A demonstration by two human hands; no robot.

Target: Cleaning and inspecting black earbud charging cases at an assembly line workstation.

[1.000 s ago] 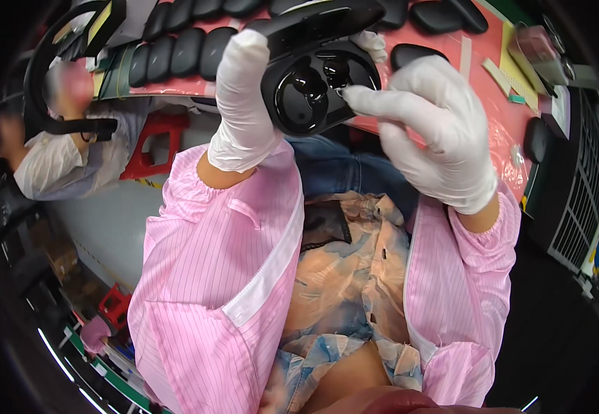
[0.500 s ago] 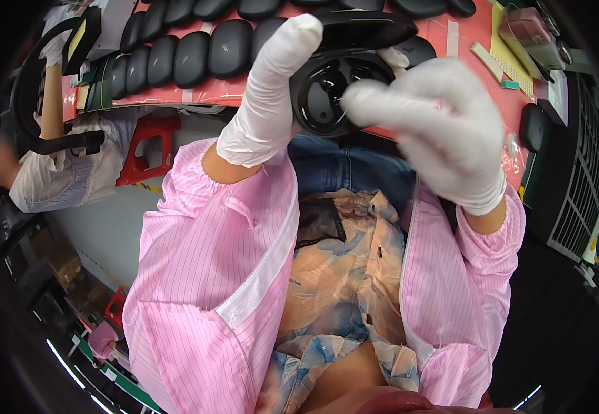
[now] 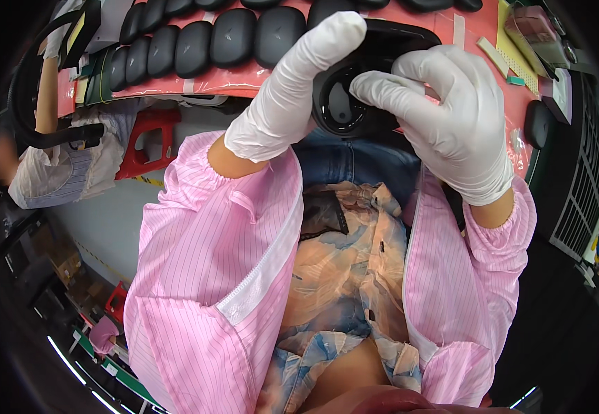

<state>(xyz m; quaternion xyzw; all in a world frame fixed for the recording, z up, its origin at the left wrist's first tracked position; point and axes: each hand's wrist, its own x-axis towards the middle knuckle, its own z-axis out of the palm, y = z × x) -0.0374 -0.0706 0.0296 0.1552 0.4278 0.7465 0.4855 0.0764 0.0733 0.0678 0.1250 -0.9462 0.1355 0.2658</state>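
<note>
An opened black earphone charging case (image 3: 341, 105) with a glossy moulded inside is held over my lap, at the table's near edge. Its raised lid (image 3: 406, 36) leans away at the far side. In a white glove, my left hand (image 3: 292, 79) grips the case along its left side, the thumb stretched up toward the lid. My right hand (image 3: 444, 110), also gloved in white, is over the right half of the case. Its thumb and fingers are bent together at the inner hollow; whatever is between them is hidden.
Rows of closed black cases (image 3: 232, 43) lie on the red table mat (image 3: 475, 76). One more black case (image 3: 536, 124) rests at the right edge. Pale strips (image 3: 492, 56) and a clear box (image 3: 532, 33) are farther right. A co-worker's arm (image 3: 47, 96) and a red stool (image 3: 149, 141) are at left.
The case and my left hand have shifted slightly right. My right hand has come down into the case, its fingers bent against the inside, and its motion blur has gone.
</note>
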